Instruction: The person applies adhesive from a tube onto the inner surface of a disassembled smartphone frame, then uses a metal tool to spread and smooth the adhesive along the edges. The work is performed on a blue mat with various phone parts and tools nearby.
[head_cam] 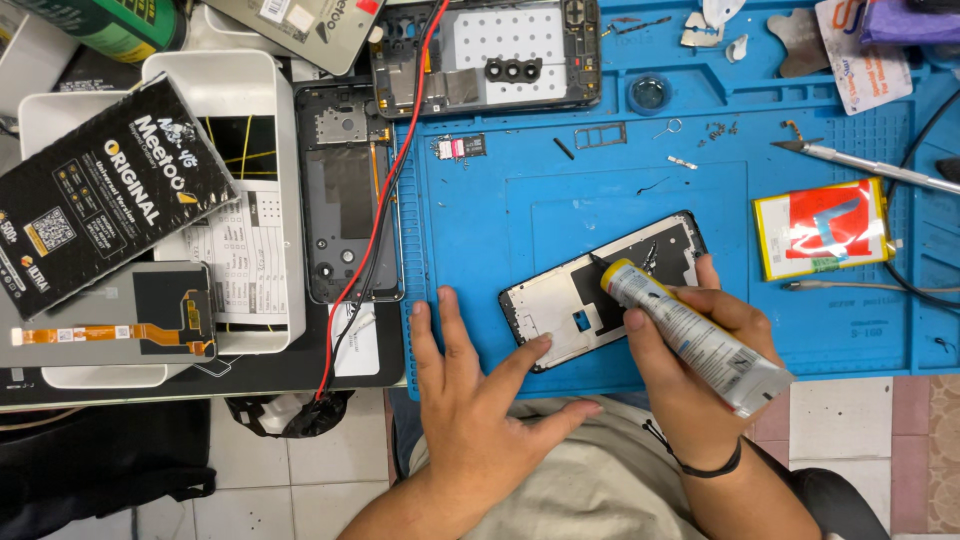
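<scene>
The right hand (690, 345) is clenched around a soft grey glue tube with a yellow collar and black nozzle (690, 335), its tip touching the upper edge of a bare metal phone frame (600, 290) lying tilted on the ribbed blue rubber work mat (560, 180). The left hand (480, 400) grasps nothing, lying flat on the mat with a fingertip pressed on the frame's lower left corner.

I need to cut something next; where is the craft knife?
In the head view, the craft knife lies at the blue mat's upper right, just above the yellow-edged battery.
</scene>
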